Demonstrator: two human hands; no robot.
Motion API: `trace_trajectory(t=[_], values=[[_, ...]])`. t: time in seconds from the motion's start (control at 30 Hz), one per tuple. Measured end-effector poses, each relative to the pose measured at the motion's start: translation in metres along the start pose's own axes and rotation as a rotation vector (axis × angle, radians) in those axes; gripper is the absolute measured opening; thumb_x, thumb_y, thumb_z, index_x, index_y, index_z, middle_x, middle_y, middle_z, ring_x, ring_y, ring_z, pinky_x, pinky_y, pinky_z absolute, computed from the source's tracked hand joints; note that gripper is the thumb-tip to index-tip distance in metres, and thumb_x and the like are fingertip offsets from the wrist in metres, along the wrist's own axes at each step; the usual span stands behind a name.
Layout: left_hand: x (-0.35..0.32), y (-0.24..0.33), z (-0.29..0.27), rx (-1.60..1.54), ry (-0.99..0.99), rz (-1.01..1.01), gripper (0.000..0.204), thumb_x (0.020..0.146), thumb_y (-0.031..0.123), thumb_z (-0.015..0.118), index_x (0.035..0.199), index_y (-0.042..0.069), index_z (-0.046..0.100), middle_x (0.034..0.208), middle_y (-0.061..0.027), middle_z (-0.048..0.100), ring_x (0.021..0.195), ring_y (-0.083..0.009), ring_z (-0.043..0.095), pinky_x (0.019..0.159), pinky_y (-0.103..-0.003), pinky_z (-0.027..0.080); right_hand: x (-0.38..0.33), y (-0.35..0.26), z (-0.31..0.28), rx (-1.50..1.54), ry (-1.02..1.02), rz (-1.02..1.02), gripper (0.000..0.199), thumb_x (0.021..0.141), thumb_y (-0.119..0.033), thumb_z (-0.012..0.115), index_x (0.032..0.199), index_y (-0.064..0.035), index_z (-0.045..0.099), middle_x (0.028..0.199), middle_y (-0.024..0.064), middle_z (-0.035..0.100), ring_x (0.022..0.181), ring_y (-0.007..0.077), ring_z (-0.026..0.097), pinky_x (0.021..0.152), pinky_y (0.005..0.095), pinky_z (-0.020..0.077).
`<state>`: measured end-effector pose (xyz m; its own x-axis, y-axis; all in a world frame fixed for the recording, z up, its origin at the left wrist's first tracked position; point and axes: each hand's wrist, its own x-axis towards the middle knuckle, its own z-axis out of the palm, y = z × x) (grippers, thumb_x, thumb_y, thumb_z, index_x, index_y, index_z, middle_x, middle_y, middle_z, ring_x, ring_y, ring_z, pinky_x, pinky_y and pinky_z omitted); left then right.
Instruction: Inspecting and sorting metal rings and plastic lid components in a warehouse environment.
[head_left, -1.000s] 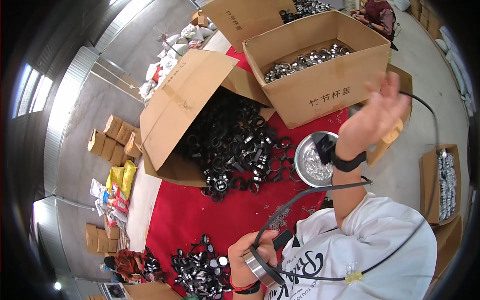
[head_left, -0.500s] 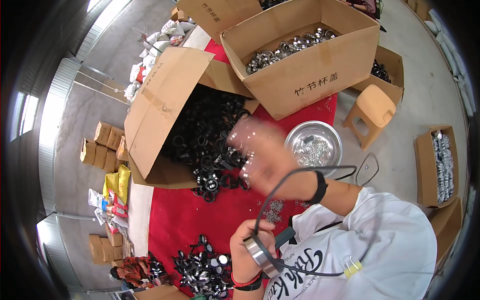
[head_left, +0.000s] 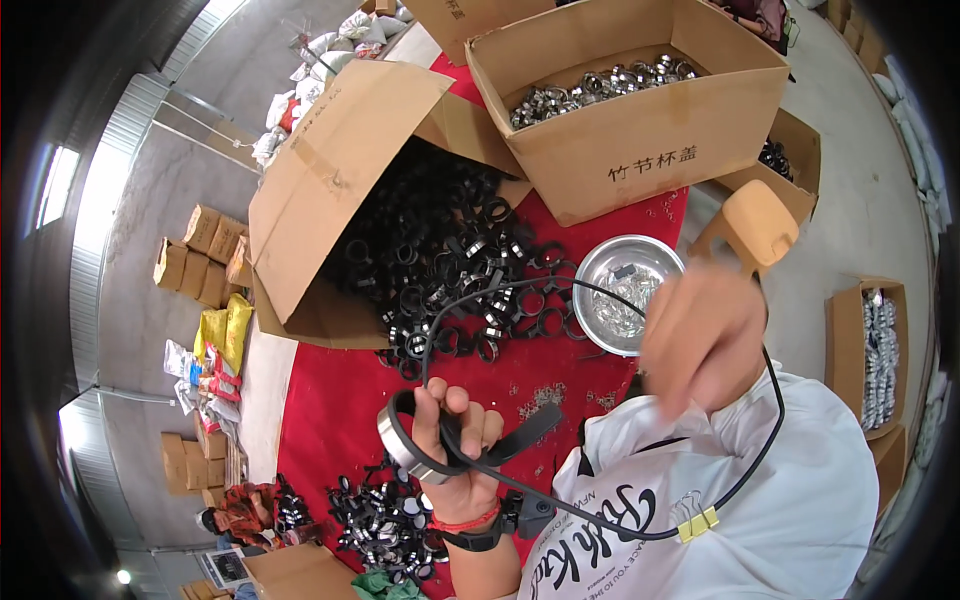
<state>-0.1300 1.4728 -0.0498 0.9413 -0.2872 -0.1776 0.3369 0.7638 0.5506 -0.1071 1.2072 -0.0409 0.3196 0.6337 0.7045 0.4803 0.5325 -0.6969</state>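
My left hand (head_left: 468,440) holds a silver-and-black ring (head_left: 398,440) with its fingers curled through and over it. A flat black strap (head_left: 530,430) sticks out to the right of that hand. Blurred by motion, my right hand (head_left: 705,335) hovers at the right rim of a metal bowl (head_left: 598,338) containing small clear and silvery pieces (head_left: 640,290). Its fingers point downward, and whether they grip anything is not visible. A heap of black rings (head_left: 430,260), some with silver bands, spills out of a tipped cardboard box (head_left: 320,165) beyond my left hand.
A black cable (head_left: 760,470) with a yellow clip (head_left: 697,524) loops across the view. Small rings (head_left: 545,400) and a pile of black-and-silver parts (head_left: 385,525) lie on the red cloth (head_left: 330,420). A large box (head_left: 640,150) of silver rings and an orange stool (head_left: 755,225) stand farther off.
My right hand has moved right, from the heap of black rings to the metal bowl. My left hand has shifted left and up, turning the ring so its opening and strap show.
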Motion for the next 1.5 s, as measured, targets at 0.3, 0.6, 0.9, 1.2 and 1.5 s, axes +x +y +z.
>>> trace_trajectory(t=[0.3, 0.6, 0.9, 1.2, 1.5], values=[[-0.026, 0.0, -0.02, -0.054, 0.051, -0.027, 0.025, 0.092, 0.031, 0.043, 0.076, 0.011, 0.044, 0.062, 0.0015, 0.051, 0.04, -0.0077, 0.039, 0.043, -0.024, 0.029, 0.006, -0.026, -0.107, 0.169, 1.066, -0.603, 0.02, 0.089, -0.017, 0.043, 0.087, -0.0022, 0.055, 0.061, 0.001, 0.049, 0.053, 0.0094, 0.044, 0.048, 0.0224, 0.0339], [-0.067, 0.016, -0.008, 0.17, -0.386, -0.183, 0.028, 0.091, 0.031, 0.042, 0.075, 0.009, 0.046, 0.062, -0.0036, 0.055, 0.038, -0.008, 0.036, 0.041, -0.025, 0.026, -0.074, 0.167, -0.142, -1.275, 1.08, 0.456, 0.024, 0.082, -0.021, 0.051, 0.07, -0.0016, 0.058, 0.068, 0.0169, 0.06, 0.057, 0.0316, 0.057, 0.055, 0.0402, 0.0456], [-0.024, 0.009, 0.001, 1.623, -0.542, -0.186, 0.029, 0.067, -0.009, 0.048, 0.093, -0.004, 0.059, 0.08, -0.0121, 0.064, 0.07, -0.013, 0.061, 0.062, -0.023, 0.047, -0.036, 0.235, -0.007, -0.075, 1.082, 0.829, 0.018, 0.082, -0.021, 0.053, 0.077, -0.0055, 0.061, 0.064, 0.0052, 0.061, 0.053, 0.0178, 0.058, 0.05, 0.0304, 0.0466], [0.007, -0.077, -0.075, 0.653, -0.009, 0.084, 0.043, 0.081, -0.004, 0.051, 0.122, 0.001, 0.041, 0.093, -0.0055, 0.058, 0.076, -0.0084, 0.055, 0.063, -0.02, 0.044, 0.057, 0.172, 0.018, 0.768, 1.047, 0.351, 0.017, 0.087, -0.019, 0.05, 0.087, -0.0052, 0.059, 0.065, -0.0013, 0.055, 0.056, 0.009, 0.051, 0.052, 0.0231, 0.0419], [0.006, -0.07, -0.055, 0.726, 0.193, -0.062, 0.021, 0.087, 0.019, 0.055, 0.098, 0.002, 0.055, 0.083, -0.0051, 0.061, 0.063, -0.0089, 0.055, 0.053, -0.022, 0.045, 0.056, 0.215, 0.04, -0.119, 1.048, 0.491, 0.019, 0.084, -0.02, 0.052, 0.083, -0.0026, 0.058, 0.063, 0.0057, 0.057, 0.053, 0.0123, 0.054, 0.05, 0.025, 0.0436]])
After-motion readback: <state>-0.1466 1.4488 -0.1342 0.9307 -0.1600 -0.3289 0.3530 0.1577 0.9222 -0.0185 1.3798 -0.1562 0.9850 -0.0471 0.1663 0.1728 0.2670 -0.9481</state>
